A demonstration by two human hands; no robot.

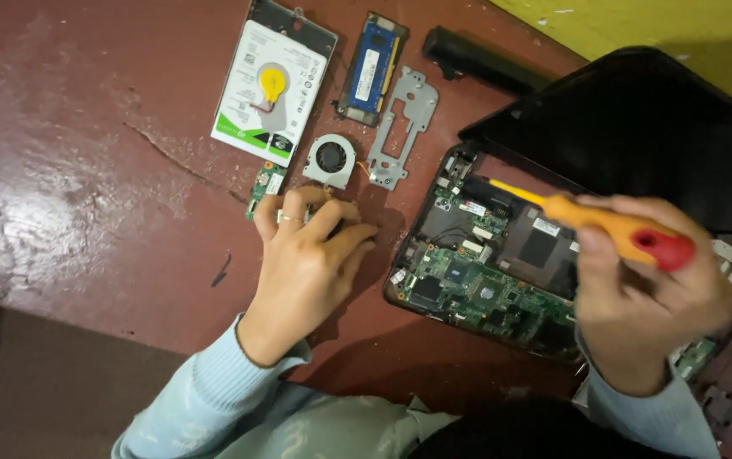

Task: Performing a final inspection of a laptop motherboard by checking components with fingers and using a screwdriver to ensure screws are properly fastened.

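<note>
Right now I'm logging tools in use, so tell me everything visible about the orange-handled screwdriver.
The orange-handled screwdriver has a plastic-looking orange grip with a red butt cap and a thin yellow shank. The right hand grips it around the handle, red end toward the wrist. It lies tilted, shank pointing up-left over the opened black laptop base; its tip sits near the base's upper left corner, though contact cannot be told.

light: dim, warm | glare: sheen on table [34,221] left | focus: slightly soft
</note>
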